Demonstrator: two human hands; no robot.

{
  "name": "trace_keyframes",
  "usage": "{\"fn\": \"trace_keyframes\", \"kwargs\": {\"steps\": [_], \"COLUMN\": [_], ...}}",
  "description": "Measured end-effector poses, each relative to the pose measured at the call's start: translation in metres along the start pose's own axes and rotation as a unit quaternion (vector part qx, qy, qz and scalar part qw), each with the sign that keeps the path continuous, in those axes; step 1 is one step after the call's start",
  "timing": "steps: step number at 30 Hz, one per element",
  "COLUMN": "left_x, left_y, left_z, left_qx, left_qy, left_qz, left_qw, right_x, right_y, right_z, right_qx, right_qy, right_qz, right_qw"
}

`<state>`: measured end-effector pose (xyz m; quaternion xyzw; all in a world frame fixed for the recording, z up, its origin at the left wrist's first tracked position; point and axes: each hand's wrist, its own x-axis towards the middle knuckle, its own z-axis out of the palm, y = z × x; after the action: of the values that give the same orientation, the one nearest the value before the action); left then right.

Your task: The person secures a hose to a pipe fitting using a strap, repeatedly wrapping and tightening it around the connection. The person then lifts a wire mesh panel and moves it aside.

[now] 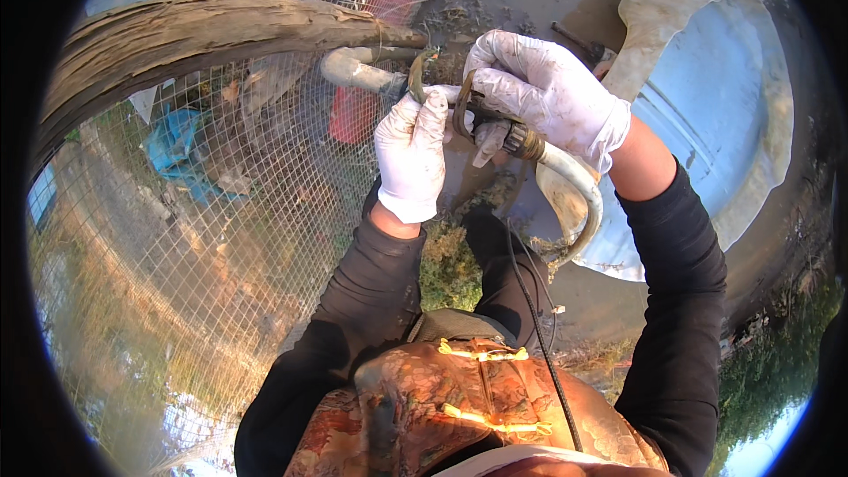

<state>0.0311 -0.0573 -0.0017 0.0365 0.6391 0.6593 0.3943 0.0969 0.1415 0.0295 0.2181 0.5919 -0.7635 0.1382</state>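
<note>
A dirty off-white pipe (pixel 358 71) runs between my hands. It has an elbow on the left and a ridged coupling (pixel 523 141) on the right, beyond which a curved pipe (pixel 590 190) bends downward. By the coupling is a grey valve handle (pixel 488 140). My left hand (pixel 411 163), in a white soiled glove, pinches at the pipe beside a greenish-brown strip (pixel 416 79). Above the valve, my gloved right hand (pixel 552 93) has its fingers curled closed on a brown strip (pixel 464 104), which loops down by the pipe. The right fingertips are partly hidden.
A thick wooden pole (pixel 203 31) crosses the upper left, over wire mesh fencing (pixel 265 238). Blue plastic scraps (pixel 177 143) lie behind the mesh. At right a pale blue basin-like shape (pixel 707 88) with a dirty rim lies on muddy ground. A black cord (pixel 534 327) hangs near my body.
</note>
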Motion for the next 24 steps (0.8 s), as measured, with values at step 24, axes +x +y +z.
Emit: {"fn": "trace_keyframes", "kwargs": {"steps": [24], "left_x": [-0.020], "left_y": [-0.003], "left_z": [-0.005], "left_qx": [-0.403], "left_qy": [-0.009], "left_qz": [-0.165], "left_qw": [0.900], "right_x": [0.076], "right_y": [0.029], "right_z": [-0.032], "right_qx": [0.338], "right_qy": [0.211], "right_qz": [0.091], "right_qw": [0.913]}}
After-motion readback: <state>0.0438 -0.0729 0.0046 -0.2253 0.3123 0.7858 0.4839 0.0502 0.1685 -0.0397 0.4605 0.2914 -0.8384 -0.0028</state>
